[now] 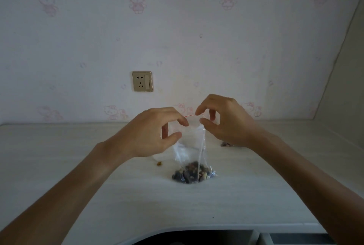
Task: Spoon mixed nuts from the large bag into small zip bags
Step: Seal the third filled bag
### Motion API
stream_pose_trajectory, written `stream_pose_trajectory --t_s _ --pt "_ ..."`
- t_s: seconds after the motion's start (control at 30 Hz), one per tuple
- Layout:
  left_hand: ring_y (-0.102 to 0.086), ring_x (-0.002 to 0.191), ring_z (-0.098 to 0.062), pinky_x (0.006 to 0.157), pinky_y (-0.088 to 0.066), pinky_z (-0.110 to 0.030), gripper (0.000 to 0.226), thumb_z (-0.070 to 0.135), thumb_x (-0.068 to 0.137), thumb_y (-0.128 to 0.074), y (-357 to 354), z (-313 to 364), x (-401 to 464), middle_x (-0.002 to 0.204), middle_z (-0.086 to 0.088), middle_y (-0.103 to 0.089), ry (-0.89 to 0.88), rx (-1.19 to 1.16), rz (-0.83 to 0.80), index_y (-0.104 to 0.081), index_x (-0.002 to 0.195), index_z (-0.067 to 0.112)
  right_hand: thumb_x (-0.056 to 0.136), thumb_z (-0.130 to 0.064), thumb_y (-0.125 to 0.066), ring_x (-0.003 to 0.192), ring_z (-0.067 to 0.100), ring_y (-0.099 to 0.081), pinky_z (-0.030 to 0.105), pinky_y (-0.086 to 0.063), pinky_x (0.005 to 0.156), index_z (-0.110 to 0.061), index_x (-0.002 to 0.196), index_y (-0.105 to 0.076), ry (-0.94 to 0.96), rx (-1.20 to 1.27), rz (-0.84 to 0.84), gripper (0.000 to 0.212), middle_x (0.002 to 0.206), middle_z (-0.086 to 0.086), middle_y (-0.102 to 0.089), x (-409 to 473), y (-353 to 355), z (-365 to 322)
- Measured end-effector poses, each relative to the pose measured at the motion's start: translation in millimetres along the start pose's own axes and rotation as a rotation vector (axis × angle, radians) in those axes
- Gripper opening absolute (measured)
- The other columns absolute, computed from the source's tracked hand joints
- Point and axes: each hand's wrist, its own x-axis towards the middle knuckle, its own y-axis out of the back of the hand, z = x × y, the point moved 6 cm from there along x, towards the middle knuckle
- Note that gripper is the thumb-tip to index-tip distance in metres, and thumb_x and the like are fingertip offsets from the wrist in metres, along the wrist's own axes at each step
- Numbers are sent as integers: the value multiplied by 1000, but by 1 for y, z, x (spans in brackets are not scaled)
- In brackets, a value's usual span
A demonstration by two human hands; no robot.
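Nearest on the white table (98,195), mixed nuts (193,172) fill the bottom of the small zip bag (190,146), which stands upright. Above, the left hand (153,132) and right hand (222,120) each pinch its red-lined top edge. If one pinch slips while sealing, I judge the bag could tip and spill. A wall socket (142,81) sits far behind.
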Motion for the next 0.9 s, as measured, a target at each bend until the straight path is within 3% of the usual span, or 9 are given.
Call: stream_pose_trajectory --t_s 0.1,0.17,0.27,0.33,0.5,0.63,0.73,0.83,0.9 --pt "-61 70 7 71 -39 -17 39 51 91 -69 -14 -15 3 113 40 -55 46 199 -109 -57 129 48 91 -25 -72 73 -15 -58 16 -41 69 -28 115 -71 27 -63 -194 24 115 -14 -69 4 -15 3" --pt "-55 67 11 73 -37 -20 43 57 92 -66 -21 -26 7 122 32 -57 88 260 -166 -56 132 47 94 -27 -67 80 -22 -49 17 -38 82 -30 125 -66 -5 -169 -317 31 131 -14 -65 7 -26 9" --pt "-55 72 11 67 -36 -17 38 58 95 -62 -31 -36 13 117 27 -62 120 269 -233 -59 130 44 99 -26 -60 119 2 -51 30 -36 106 -29 137 -59 -63 -231 -471 38 146 -10 -57 11 -40 16" --pt "-56 74 10 64 -34 -14 33 57 97 -60 -33 -40 15 108 25 -64 126 268 -251 -65 125 40 100 -25 -58 130 15 -53 33 -38 108 -26 135 -62 -75 -250 -522 35 142 -5 -60 13 -43 18" --pt "-57 74 5 62 -35 -19 29 57 100 -54 -22 -47 16 90 22 -60 122 292 -241 -71 99 33 97 -28 -63 105 17 -66 30 -49 87 -23 109 -75 -43 -306 -458 18 111 -8 -68 20 -28 19" --pt "-63 70 7 60 -38 -21 24 57 91 -68 -2 -43 19 81 30 -64 124 151 -168 -61 83 36 87 -32 -77 89 7 -60 16 -35 64 -30 91 -74 39 -332 -384 6 87 -21 -52 24 -15 14" --pt "-66 72 -2 62 -48 -27 29 53 83 -79 8 -37 22 84 28 -65 97 72 -105 -57 78 36 82 -36 -81 79 7 -51 18 -28 59 -30 79 -62 107 -394 -349 20 80 -18 -46 27 -8 7" --pt "-66 71 -10 65 -56 -34 35 48 80 -85 13 -34 22 76 15 -65 59 16 -51 -54 76 32 83 -36 -80 70 6 -45 24 -32 60 -31 72 -45 108 -400 -380 37 76 -15 -50 27 -4 3" --pt "-65 67 -11 62 -53 -30 33 54 79 -82 10 -32 20 78 17 -65 47 -1 -81 -56 78 35 86 -37 -79 71 4 -47 27 -38 62 -30 73 -47 93 -360 -427 35 76 -14 -54 25 -4 2"
